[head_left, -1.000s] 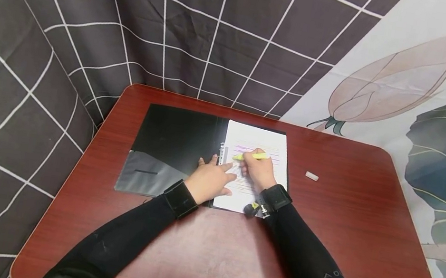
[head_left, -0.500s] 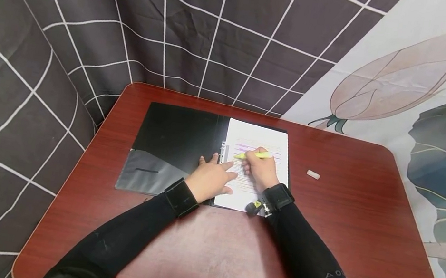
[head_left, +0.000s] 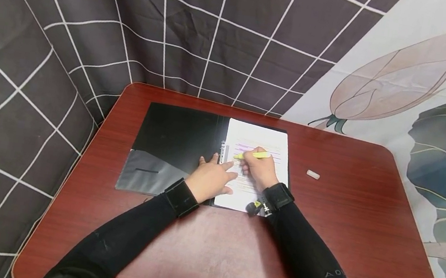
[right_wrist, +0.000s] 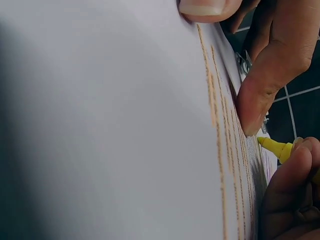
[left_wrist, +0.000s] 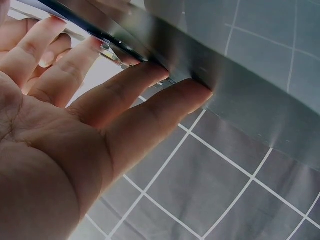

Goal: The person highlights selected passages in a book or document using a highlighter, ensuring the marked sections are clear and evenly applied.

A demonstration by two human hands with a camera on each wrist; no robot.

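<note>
An open black ring binder point(head_left: 181, 128) lies on the table, with white sheets point(head_left: 256, 132) on its right side. Printed lines cover the top sheet, some marked in purple and orange. My right hand point(head_left: 261, 168) pinches a yellow highlighter point(head_left: 261, 155) over the left part of the text. In the right wrist view the highlighter's tip point(right_wrist: 261, 141) is right at the paper. My left hand point(head_left: 210, 178) rests with spread fingers across the binder's spine and the sheet's left edge. Its fingers point(left_wrist: 145, 117) are fairly straight in the left wrist view.
A small white cap-like piece point(head_left: 313, 174) lies on the red-brown table point(head_left: 333, 213), right of the binder. A clear pocket point(head_left: 148, 176) covers the lower part of the binder's left side. A dark grid-patterned curtain point(head_left: 180, 22) hangs behind.
The head view has shifted slightly. My right hand and the highlighter have moved only a little over the same part of the text. The left hand stays put. The curtain on the left has shifted.
</note>
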